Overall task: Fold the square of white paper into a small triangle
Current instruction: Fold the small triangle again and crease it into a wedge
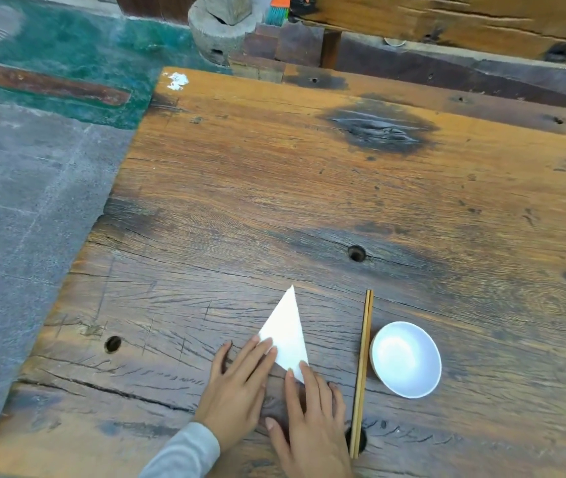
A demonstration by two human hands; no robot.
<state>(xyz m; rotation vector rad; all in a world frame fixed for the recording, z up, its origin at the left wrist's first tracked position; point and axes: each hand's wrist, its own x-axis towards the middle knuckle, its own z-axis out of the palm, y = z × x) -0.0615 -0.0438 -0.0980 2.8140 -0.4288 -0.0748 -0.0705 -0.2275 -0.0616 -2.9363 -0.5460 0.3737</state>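
The white paper (288, 334) lies folded as a narrow triangle on the wooden table (274, 188), its sharpest tip pointing away from me. My left hand (240, 384) rests flat, fingers spread, with the fingertips pressing the triangle's near-left edge. My right hand (309, 415) lies flat beside it, and its index and middle fingertips press the near corner of the paper. Neither hand grips the paper; both only press it down.
A pair of wooden chopsticks (362, 370) lies lengthwise just right of the paper. A white bowl (406, 359) stands right of the chopsticks. The table has round holes (356, 253) and its left edge drops to a grey floor (16, 219).
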